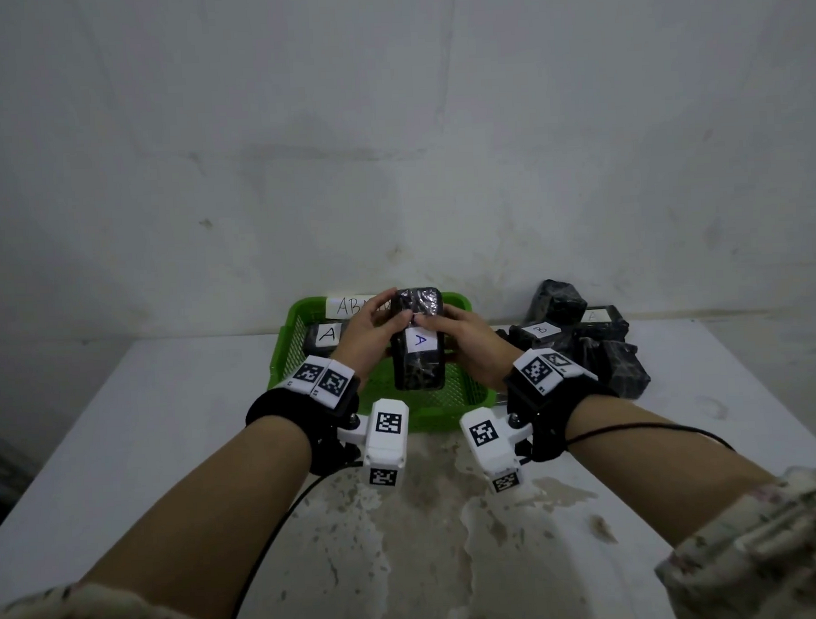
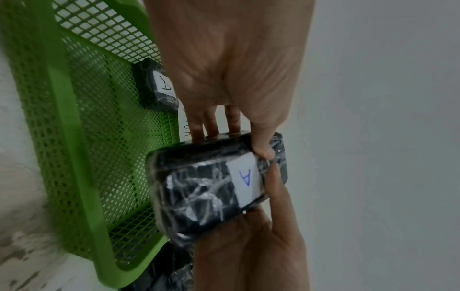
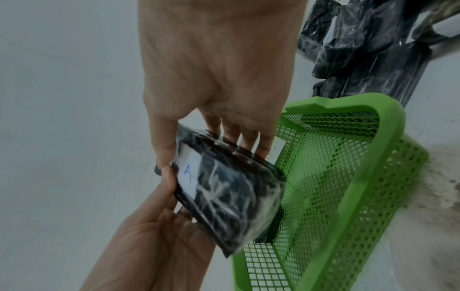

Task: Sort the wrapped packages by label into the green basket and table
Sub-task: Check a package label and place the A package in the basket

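Note:
A black wrapped package [image 1: 418, 344] with a white label marked A is held upright above the green basket [image 1: 441, 413]. My left hand [image 1: 374, 329] grips its left side, thumb on the front and fingers behind. My right hand [image 1: 463, 332] grips its right side the same way. The left wrist view shows the package [image 2: 209, 189] with both thumbs meeting at the label, and the right wrist view shows the same package [image 3: 229, 196] over the basket [image 3: 348, 177]. Another package marked A [image 1: 325, 338] lies in the basket's far left corner.
A pile of black wrapped packages [image 1: 585, 339] sits on the white table [image 1: 145, 437] right of the basket, one labelled B and one labelled A. A paper sign [image 1: 352, 306] stands at the basket's back rim. The wall is close behind.

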`<act>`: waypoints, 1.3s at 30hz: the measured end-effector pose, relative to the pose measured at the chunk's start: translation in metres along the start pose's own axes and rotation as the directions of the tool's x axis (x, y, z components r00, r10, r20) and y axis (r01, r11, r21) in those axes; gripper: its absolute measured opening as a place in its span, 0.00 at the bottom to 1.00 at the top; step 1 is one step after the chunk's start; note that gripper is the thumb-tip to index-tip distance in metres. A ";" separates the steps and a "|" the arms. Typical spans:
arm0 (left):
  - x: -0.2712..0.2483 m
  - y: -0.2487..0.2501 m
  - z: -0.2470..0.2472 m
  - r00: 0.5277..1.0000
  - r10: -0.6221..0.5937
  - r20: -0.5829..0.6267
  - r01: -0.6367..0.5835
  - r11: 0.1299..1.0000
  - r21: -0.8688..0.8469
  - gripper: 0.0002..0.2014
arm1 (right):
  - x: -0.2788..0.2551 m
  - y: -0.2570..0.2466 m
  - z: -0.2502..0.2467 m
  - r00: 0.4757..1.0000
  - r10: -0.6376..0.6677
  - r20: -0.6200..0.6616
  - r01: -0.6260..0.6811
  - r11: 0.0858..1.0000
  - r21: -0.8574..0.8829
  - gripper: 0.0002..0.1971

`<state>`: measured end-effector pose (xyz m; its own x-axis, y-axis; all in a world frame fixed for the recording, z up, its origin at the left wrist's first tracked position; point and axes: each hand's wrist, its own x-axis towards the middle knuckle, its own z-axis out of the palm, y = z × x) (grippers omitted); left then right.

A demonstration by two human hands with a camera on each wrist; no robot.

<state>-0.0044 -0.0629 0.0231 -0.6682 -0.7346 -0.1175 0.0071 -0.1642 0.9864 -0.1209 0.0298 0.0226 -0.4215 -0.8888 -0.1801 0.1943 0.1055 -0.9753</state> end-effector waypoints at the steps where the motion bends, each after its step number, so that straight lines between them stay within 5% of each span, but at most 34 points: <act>1: 0.000 0.000 0.000 1.000 0.002 -0.006 -0.002 1.000 -0.015 0.23 | 0.000 0.001 0.000 1.000 -0.010 -0.008 0.010 1.000 0.002 0.18; 7: -0.003 0.004 -0.006 0.985 -0.100 0.143 0.116 0.988 -0.104 0.27 | 0.002 0.001 -0.002 0.999 -0.024 -0.036 0.025 0.999 0.032 0.12; 13: -0.002 -0.003 -0.004 0.998 -0.028 0.049 0.033 0.994 -0.103 0.30 | -0.002 0.005 -0.002 0.997 0.041 0.065 -0.041 0.999 0.003 0.24; 21: -0.006 -0.009 -0.006 0.993 -0.082 0.083 0.091 0.990 -0.110 0.33 | -0.003 0.009 -0.003 0.999 0.045 -0.004 -0.045 0.999 0.023 0.28; 25: -0.006 -0.006 -0.004 0.996 -0.083 0.010 0.084 0.986 -0.145 0.21 | -0.007 0.007 -0.002 0.995 0.048 0.088 -0.055 0.995 0.078 0.24; 29: -0.007 -0.006 -0.005 0.989 -0.132 0.066 0.142 0.973 -0.182 0.15 | -0.008 0.005 -0.004 0.995 0.035 0.092 -0.044 0.995 0.091 0.28; 39: -0.007 -0.003 0.002 0.986 -0.160 -0.042 0.158 0.986 -0.063 0.33 | -0.013 0.007 0.002 0.992 0.070 0.100 -0.063 0.996 -0.067 0.33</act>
<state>-0.0011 -0.0556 0.0208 -0.6291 -0.7256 -0.2788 -0.0516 -0.3189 0.9464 -0.1121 0.0409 0.0184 -0.3158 -0.9195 -0.2342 0.1608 0.1914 -0.9683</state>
